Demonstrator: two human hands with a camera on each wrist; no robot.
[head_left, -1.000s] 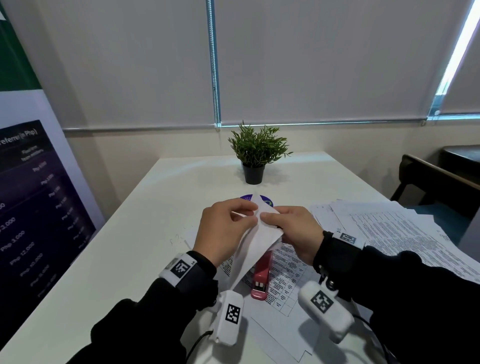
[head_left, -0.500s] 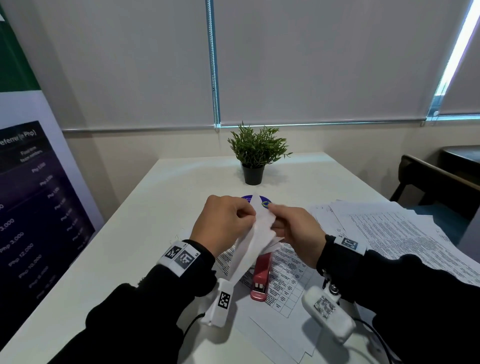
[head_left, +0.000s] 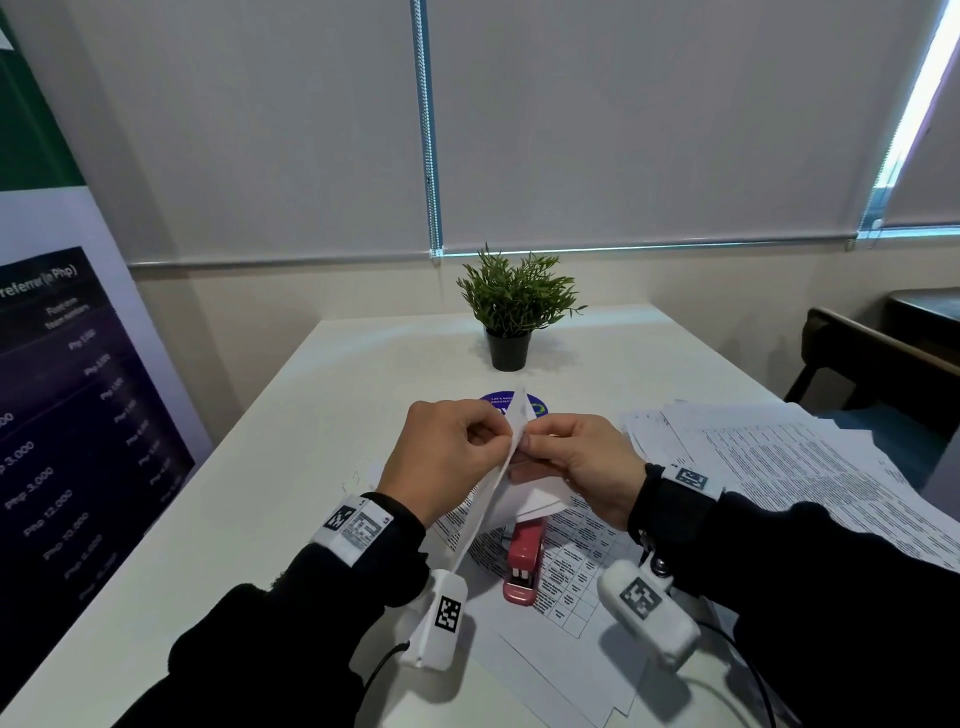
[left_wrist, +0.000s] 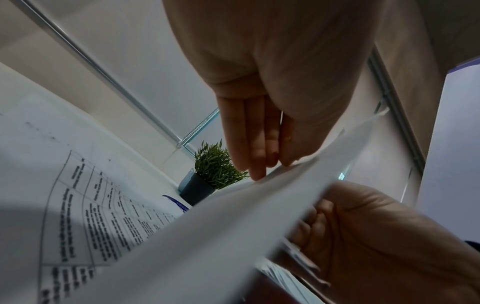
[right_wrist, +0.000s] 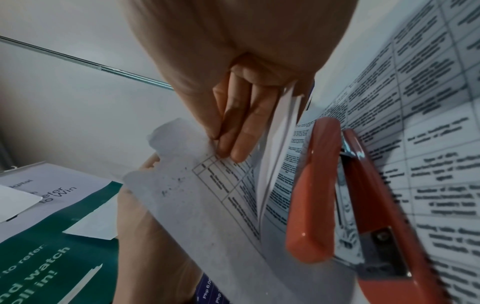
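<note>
Nearest the viewer, two dark sleeves reach in over the white worktop. A red stapler lies flat on a printed sheet of tables, directly below the hands. Above it, clear of the worktop, a thin bundle of paper is held nearly edge-on, with its top corner pointing up and away and its lower end hanging toward the left wrist. The left hand pinches the paper near the top with the thumb on one face; its fingers lie together, tips on the other face. The right hand meets it from the opposite side, fingers curled and clamped on the same paper. The right wrist view shows a printed table on one face of it. To the right, a spread pile of printed pages covers the worktop. Just beyond the hands, a round blue sticker is partly hidden by the paper's tip. Farther back stands a small potted plant, then closed roller blinds. A banner stands at the left, a dark chair at the right
</note>
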